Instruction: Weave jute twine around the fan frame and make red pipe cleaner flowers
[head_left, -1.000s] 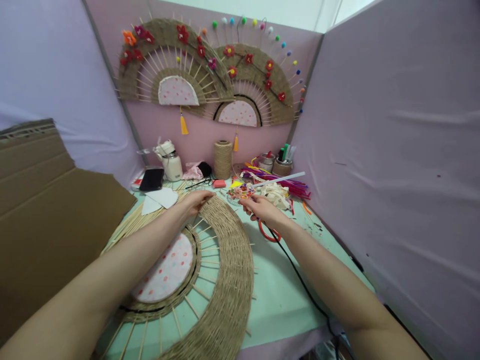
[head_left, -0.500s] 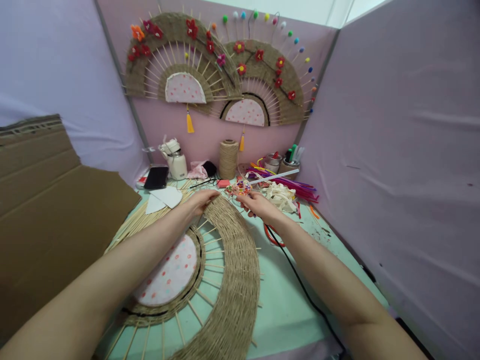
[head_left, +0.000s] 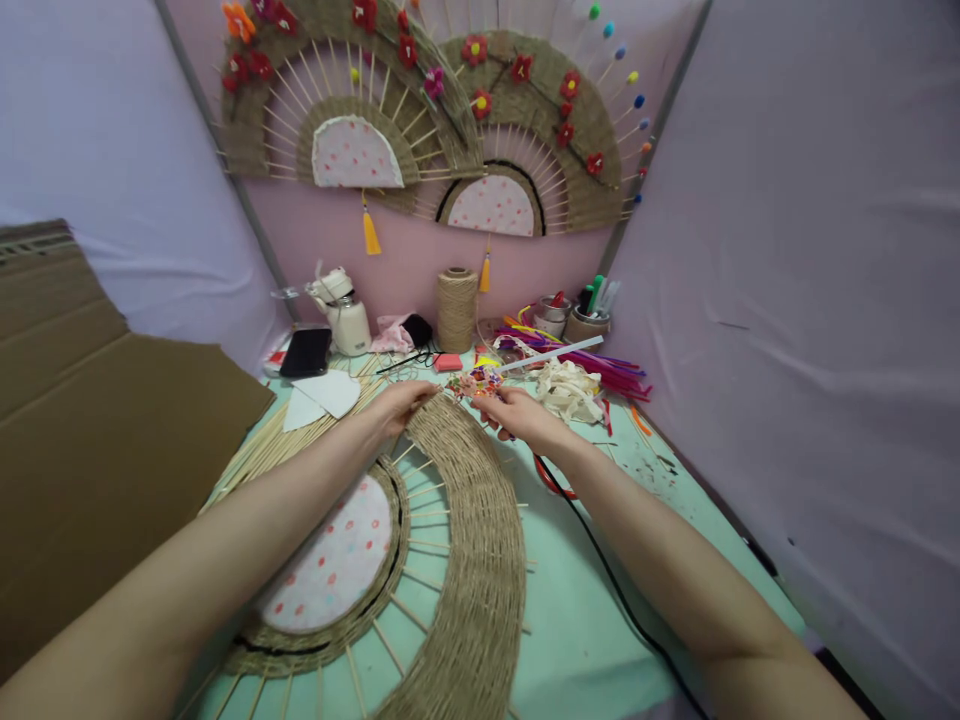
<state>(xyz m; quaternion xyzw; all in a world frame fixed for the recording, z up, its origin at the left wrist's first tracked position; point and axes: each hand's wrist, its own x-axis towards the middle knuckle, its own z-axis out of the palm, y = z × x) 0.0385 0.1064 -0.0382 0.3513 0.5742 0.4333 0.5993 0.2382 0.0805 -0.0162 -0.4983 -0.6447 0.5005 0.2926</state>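
A large woven twine fan [head_left: 480, 530] with thin wooden ribs and a dotted half-round centre [head_left: 337, 560] lies before me. My left hand [head_left: 405, 405] is closed on the far end of its twine band. My right hand [head_left: 517, 412] is wrapped round a glue gun [head_left: 477, 381] with a colourful pattern. A pale glue stick [head_left: 555, 352] sticks out of the gun, and a black cord [head_left: 600, 560] trails from it toward me. The gun's nozzle points at the band's end beside my left fingers. The exact contact is too small to make out.
At the back stand a twine spool [head_left: 457, 310], a white bottle [head_left: 349, 322] and a phone [head_left: 306, 352]. Pipe cleaners [head_left: 607, 372] and cream fabric strips [head_left: 568, 390] lie right. Thin sticks [head_left: 259, 450] and cardboard [head_left: 112, 440] are left. Two decorated fans [head_left: 517, 130] hang behind.
The view has tilted slightly downward and come closer. Both hands keep their hold, with the glue gun still at the fan's far end.
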